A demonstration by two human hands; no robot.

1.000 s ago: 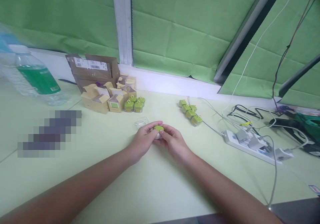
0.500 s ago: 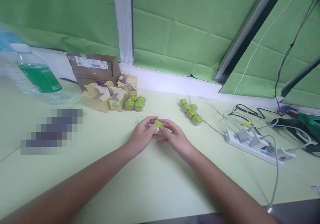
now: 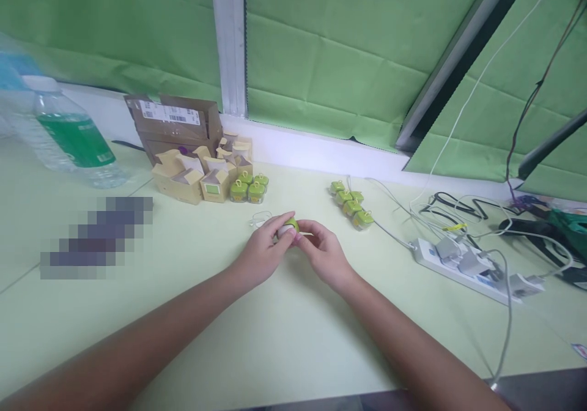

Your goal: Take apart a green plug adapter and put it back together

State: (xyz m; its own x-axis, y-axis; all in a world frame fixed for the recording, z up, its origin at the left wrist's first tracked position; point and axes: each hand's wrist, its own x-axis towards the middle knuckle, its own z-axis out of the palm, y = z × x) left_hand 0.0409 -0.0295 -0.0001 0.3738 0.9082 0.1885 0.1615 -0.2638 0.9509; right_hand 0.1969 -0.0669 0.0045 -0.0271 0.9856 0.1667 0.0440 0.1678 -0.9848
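Note:
Both hands meet over the middle of the table around a small green-and-white piece, the same green as the lids nearby. My left hand is closed on it from the left, thumb on its pale side. From the right, my right hand pinches its edge with thumb and fingers. Fingers hide much of the piece. Just behind my left hand lies a small clear container, partly covered. Lidded green containers with loops stand grouped beyond it, and another cluster of green containers sits to the right.
Opened small cartons and a brown cardboard box stand at the back left. A water bottle is farther left. On the right lie a power strip with plugs and tangled cables.
The green-and-white piece has turned in my hands, showing more of its pale side. My right fingers have drawn closer together at its edge.

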